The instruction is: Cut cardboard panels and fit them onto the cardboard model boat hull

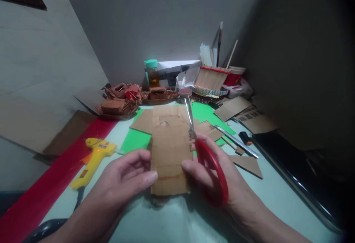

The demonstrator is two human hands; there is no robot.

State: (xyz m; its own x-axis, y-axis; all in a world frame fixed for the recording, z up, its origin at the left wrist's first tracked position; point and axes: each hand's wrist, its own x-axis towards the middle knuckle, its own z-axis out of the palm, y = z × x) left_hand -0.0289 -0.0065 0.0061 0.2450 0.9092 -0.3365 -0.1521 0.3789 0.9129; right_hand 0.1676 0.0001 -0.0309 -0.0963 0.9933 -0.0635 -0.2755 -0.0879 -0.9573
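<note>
A: Where's the card (170, 154)?

B: Lower middle of the frame, between both hands, its long sides running away from the wearer. I'd judge it light and fairly stiff, easily dented or bent at its cross creases, and not slippery.

A: Best hold?

B: By the two long edges, low down, thumbs flat and pressing lightly.

A: How's the left hand (122, 180)?

B: Half curled, coming from lower left, thumb over the card's near left edge. The fingers bend in at its side, tips partly hidden; a light pinch, I'd say.

A: And the right hand (234, 176)?

B: It reaches in from lower right, thumb on the card's right edge, fingers mostly hidden behind. It also carries the scissors (200, 150), red handle round the hand, blades pointing up-frame. How far those are open, I can't tell.

A: Beyond?

B: Glue gun (94, 161) at left, green sheet (138, 136) past the card, boats (116, 107) upper left of centre.
</note>
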